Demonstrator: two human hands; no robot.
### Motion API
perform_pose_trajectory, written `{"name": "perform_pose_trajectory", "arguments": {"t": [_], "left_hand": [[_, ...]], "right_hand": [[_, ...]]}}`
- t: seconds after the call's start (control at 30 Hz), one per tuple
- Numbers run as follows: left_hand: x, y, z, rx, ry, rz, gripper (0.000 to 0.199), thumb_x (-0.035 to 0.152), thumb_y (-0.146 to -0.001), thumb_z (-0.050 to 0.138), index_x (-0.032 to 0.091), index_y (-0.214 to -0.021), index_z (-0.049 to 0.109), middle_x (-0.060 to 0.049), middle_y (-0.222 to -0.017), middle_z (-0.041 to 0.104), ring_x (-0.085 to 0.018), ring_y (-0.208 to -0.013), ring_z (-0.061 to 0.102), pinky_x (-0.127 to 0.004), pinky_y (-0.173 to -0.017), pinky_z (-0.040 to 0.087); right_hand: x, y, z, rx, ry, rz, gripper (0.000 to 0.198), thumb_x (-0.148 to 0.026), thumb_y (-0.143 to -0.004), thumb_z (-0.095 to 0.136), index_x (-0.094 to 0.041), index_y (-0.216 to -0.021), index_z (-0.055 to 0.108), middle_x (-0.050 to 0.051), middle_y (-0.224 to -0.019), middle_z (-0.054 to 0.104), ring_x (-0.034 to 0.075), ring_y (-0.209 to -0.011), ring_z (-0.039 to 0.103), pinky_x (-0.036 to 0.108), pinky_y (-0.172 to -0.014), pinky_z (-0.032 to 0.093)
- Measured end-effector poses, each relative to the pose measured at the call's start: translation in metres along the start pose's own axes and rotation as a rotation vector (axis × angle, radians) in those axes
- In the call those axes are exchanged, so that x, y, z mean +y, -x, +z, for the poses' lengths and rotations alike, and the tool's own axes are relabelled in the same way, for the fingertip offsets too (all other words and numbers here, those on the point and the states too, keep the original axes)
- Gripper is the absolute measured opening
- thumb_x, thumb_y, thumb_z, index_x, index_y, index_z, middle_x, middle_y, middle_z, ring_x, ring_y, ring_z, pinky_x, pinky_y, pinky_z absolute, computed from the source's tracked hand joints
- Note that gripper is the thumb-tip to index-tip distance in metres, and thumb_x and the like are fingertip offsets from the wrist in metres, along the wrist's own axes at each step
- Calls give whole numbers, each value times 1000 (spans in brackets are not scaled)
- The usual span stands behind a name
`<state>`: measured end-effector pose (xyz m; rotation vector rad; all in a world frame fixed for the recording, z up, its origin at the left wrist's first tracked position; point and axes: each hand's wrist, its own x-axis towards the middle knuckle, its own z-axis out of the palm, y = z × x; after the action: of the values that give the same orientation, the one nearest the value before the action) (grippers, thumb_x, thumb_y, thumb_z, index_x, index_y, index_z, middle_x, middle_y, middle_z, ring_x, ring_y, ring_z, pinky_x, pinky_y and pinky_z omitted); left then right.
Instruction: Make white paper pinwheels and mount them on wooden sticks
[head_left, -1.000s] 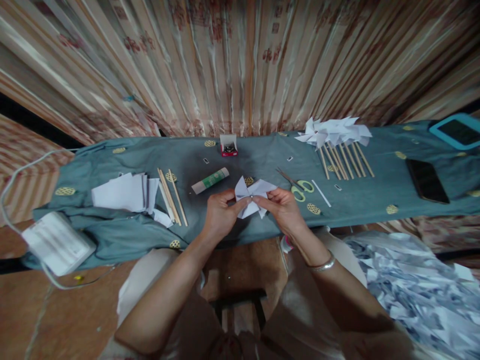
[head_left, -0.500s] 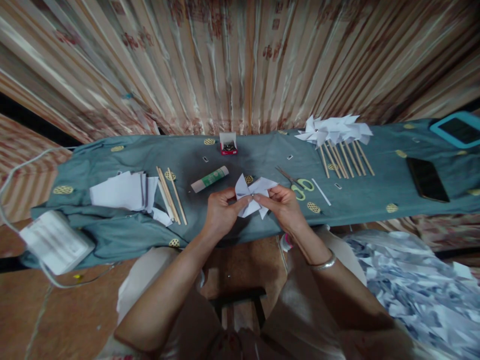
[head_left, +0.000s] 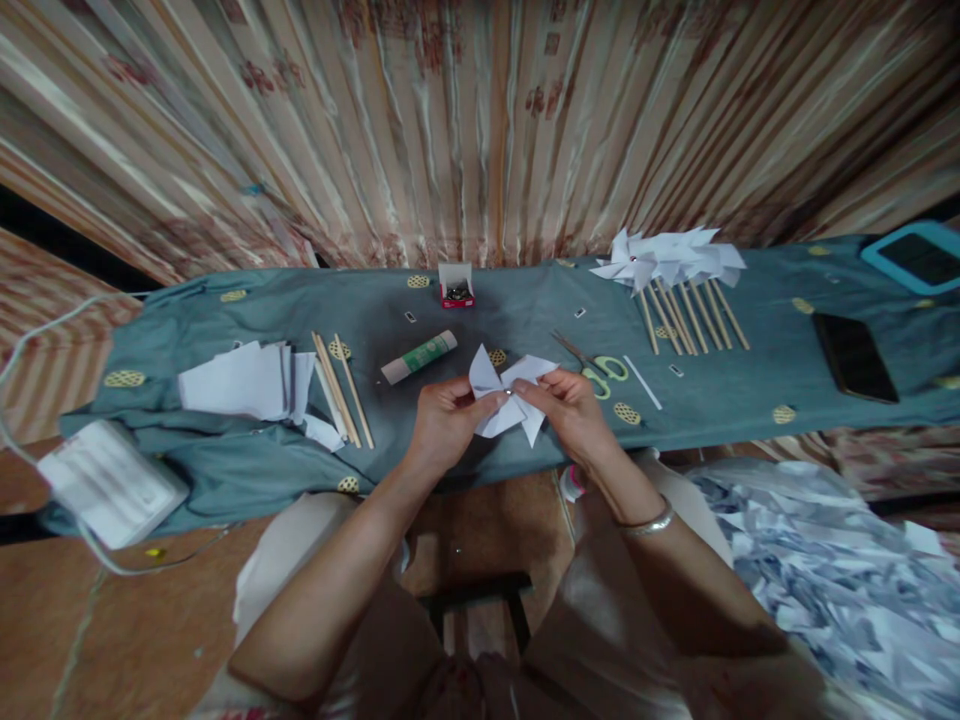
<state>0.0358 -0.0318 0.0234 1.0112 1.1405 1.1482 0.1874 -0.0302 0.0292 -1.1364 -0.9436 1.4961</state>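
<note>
Hanging beyond the box, the patterned curtain fills the rear. The cloth-covered counter supports the box near its far edge. A heap of white paper lies right of the box and far nearer the person, below counter level. A white unit with a cable sits well left of the box. Mounted pinwheels, overlapping in a row on wooden sticks, lie right of the box. A paper stack lies to its left; a blue-framed tablet lies far to its right.

The left hand and right hand are on the box's near side. A dark phone lies well right of the box. One white pinwheel is held between the hands, slightly right of the box and nearer the person. Left fingers pinch its left side; right fingers pinch its right side.

Loose sticks lie left of the box, the scissors to its right, a green-and-white tube to its near left. The box stands open, holding small metal pieces. A narrow white strip lies right of the box. A pin shows at the held pinwheel's centre, beside both thumbs.
</note>
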Motion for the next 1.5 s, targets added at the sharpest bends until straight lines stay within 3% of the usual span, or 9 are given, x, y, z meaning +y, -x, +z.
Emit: {"name": "perform_pose_trajectory", "arguments": {"t": [0.4,0.83,1.23,1.5], "left_hand": [[-1,-1,-2,-3,-49,62,31,40,-60,85,14,-75,79,-4,-71,75,-17,-62,64,-26,-58,50],[4,1,-5,28,-181,116,26,34,-62,82,14,-77,77,-3,-73,75,-18,-67,67,-26,-65,52],[0,-2,-3,-2,20,-4,29,34,-51,87,15,-72,78,-3,-70,75,-16,-62,64,-26,-62,52],[-2,1,-2,-27,92,-54,35,33,-45,92,15,-70,77,-3,-70,75,-14,-60,63,-26,-61,52]], "right_hand": [[3,-1,-5,-24,73,-20,39,-52,-49,90,-22,-64,72,-2,-62,72,12,-54,60,26,-54,50],[0,0,-5,-64,104,-90,34,-51,-57,87,-22,-71,74,0,-70,74,15,-63,62,29,-61,51],[-2,3,-2,-104,117,-113,36,-52,-58,86,-22,-62,67,-1,-62,67,14,-62,59,28,-60,51],[1,3,-5,-149,71,-54,37,-52,-58,86,-21,-70,71,-1,-70,71,14,-63,61,27,-61,51]]}}
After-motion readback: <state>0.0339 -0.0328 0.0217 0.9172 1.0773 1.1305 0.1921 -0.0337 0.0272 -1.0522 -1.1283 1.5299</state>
